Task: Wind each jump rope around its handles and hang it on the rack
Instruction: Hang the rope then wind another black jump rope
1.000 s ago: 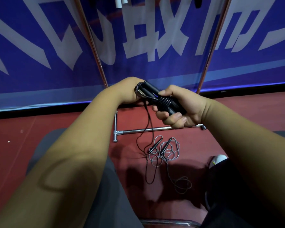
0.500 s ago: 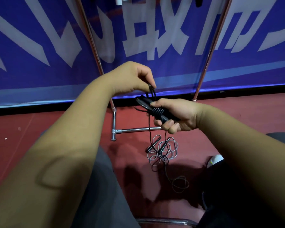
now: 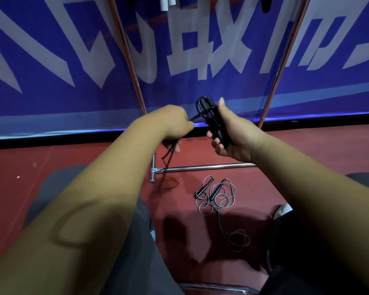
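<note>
My right hand [image 3: 232,133] grips the two black handles [image 3: 213,122] of a jump rope held together, nearly upright, with several turns of black cord around them. My left hand [image 3: 175,122] holds the loose black cord [image 3: 168,158] to the left of the handles; the cord runs taut from the handles into the hand and then hangs to the floor. A second jump rope [image 3: 215,194], grey cord with black handles, lies coiled on the red floor below my hands. The rack's copper poles [image 3: 128,54] rise on both sides, above its silver base bar [image 3: 200,167].
A blue banner with large white characters [image 3: 73,60] stands behind the rack. Handles of other ropes hang at the top edge [image 3: 168,3]. My knees in dark trousers fill the lower view, with a white shoe [image 3: 284,209] at the right and a chair's metal edge below.
My right hand tipped the handles from slanted to nearly upright and lifted them. My left hand came down from above the handles to their left, pulling the cord sideways.
</note>
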Demonstrator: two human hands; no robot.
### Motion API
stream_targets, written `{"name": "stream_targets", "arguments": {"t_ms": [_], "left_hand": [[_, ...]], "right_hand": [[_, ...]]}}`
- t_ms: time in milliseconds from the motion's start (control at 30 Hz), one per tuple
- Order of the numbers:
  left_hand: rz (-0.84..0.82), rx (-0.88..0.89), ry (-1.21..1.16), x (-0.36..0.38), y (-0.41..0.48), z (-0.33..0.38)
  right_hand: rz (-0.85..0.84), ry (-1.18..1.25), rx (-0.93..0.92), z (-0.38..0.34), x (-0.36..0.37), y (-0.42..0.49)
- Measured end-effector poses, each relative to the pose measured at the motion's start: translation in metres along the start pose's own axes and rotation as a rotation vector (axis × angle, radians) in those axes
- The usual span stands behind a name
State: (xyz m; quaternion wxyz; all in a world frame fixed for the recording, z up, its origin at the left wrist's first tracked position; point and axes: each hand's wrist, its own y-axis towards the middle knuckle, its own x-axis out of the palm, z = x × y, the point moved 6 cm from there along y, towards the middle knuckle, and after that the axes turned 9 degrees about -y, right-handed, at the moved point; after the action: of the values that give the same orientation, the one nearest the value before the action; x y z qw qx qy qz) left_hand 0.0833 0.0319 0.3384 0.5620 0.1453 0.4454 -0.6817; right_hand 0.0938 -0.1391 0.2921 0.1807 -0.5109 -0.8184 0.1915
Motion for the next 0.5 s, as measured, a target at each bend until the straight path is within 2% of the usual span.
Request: {"name": "stream_targets", "arguments": {"t_ms": [100, 200, 300, 367, 433, 500], "left_hand": [[-0.017, 0.013, -0.309, 0.003, -0.007, 0.007], [0.106, 0.134, -0.513, -0.019, -0.016, 0.009], [0.044, 0.297, -0.421, -0.033, -0.027, 0.010], [-0.041, 0.310, -0.313, -0.029, -0.036, 0.008], [0.006, 0.256, -0.279, -0.028, -0.039, 0.003], [0.157, 0.200, -0.246, -0.030, -0.038, -0.003]], "right_hand": [[0.063, 0.054, -0.018, -0.006, -0.007, 0.000], [0.092, 0.046, -0.027, -0.010, -0.010, -0.002], [0.123, 0.053, -0.037, -0.013, -0.011, -0.005], [0.137, 0.054, -0.051, -0.017, -0.010, -0.008], [0.130, 0.041, -0.068, -0.019, -0.008, -0.011], [0.102, 0.024, -0.082, -0.021, -0.002, -0.014]]}}
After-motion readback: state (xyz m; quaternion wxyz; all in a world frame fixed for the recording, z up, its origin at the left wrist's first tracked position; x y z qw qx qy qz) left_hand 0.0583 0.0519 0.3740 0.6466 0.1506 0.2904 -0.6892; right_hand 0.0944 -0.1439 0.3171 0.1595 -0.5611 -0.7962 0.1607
